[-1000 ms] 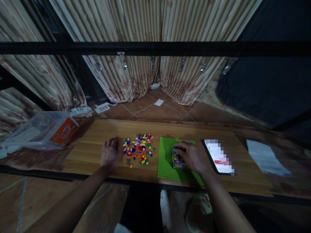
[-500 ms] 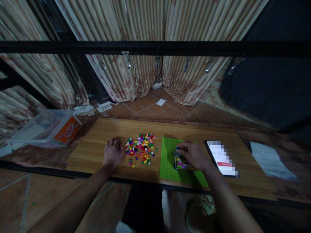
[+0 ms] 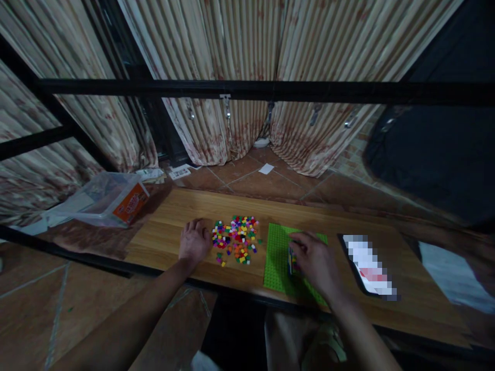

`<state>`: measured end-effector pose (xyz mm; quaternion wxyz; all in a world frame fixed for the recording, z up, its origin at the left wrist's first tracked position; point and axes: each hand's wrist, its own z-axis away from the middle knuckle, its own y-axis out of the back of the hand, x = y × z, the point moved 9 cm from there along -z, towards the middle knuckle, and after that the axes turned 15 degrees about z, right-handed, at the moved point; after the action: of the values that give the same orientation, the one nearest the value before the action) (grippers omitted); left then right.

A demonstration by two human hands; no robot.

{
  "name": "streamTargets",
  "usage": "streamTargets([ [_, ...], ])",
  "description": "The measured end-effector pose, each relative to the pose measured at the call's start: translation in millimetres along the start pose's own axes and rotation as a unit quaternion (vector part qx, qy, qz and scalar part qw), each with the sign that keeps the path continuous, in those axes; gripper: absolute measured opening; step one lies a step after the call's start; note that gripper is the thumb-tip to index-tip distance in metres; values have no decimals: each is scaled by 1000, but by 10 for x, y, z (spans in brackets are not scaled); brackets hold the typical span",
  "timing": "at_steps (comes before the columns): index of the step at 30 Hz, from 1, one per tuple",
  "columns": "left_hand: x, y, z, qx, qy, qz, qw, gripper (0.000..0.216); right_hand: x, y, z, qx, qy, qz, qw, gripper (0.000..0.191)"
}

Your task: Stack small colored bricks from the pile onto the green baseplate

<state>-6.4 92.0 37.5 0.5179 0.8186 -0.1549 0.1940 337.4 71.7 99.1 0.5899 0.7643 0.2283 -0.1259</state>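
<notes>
My left hand [image 3: 194,240] rests palm down on the wooden table, fingers loosely bent and nothing visible in them. Just right of it lies a loose pile of small, many-coloured toy bricks [image 3: 240,229]. A green studded baseplate [image 3: 275,257] lies right of the pile, bearing a low block of coloured bricks [image 3: 293,265]. Over that block is my right hand [image 3: 315,257], its thumb and fingers pinched together at the far left corner. The hand covers most of the block, and whatever sits between the fingertips is hidden.
A phone [image 3: 365,265] with a lit, pixelated screen lies right of the baseplate. White paper [image 3: 452,273] lies past the table's right end. A clear plastic box [image 3: 104,198] with an orange label stands beyond the left end. A dark metal bar [image 3: 247,91] crosses in front of curtains.
The view has turned slightly left, shifting everything rightward. My right hand stays at the brick block and now covers more of it. My left hand rests in the same place beside the pile.
</notes>
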Motion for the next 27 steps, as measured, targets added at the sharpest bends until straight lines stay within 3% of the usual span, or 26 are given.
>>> streamTargets([
  [4,1,4,4,-3,9,-3,1000,38,-508,-275,70,-22,71,-18,997,25],
  [9,4,9,6,4,3,-3,1000,37,-779,-782,-53,-70,108,-7,992,31],
  [16,0,16,18,13,-1,-4,1000,36,-893,-1177,-337,-121,167,46,977,37],
  [27,-8,-6,12,9,-1,-14,1000,35,-903,-1324,-461,-226,202,108,947,31],
])
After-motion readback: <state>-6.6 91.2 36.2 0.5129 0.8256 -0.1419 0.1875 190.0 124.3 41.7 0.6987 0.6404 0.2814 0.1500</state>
